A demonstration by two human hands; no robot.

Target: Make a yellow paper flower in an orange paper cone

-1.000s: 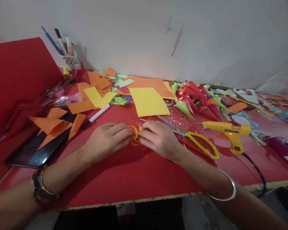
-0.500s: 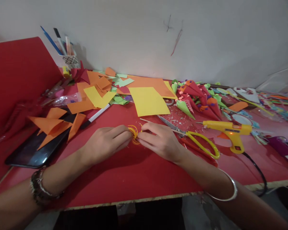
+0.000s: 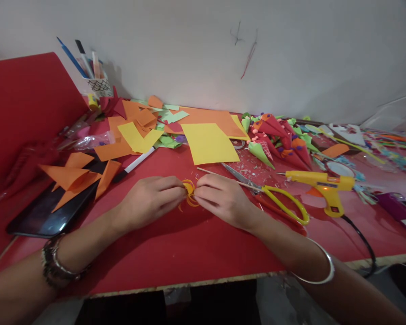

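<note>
Between my two hands, just above the red tabletop [image 3: 176, 253], is a small piece of yellow fringed paper [image 3: 189, 189] with thin curled strips. My left hand [image 3: 152, 201] pinches its left side, fingers pressed together. From the right, my right hand [image 3: 225, 198] has its fingertips closed on the other side of it; my fingers partly hide the piece. A thin wooden stick [image 3: 208, 170] lies behind my right hand, partly covered by it. Scissors with yellow handles [image 3: 286, 203] rest just to the right of that hand.
A yellow glue gun [image 3: 320, 180] lies at right, its light glowing. Yellow paper [image 3: 209, 144] and orange scraps [image 3: 117, 149] lie behind my hands. Red paper cones [image 3: 284, 140] are heaped at back right. A phone [image 3: 50, 216] under orange pieces and a marker [image 3: 138, 162] lie left.
The yellow fringed paper has shifted slightly between my fingers, showing a broader yellow part and a strip hanging lower. Both hands stay in nearly the same place.
</note>
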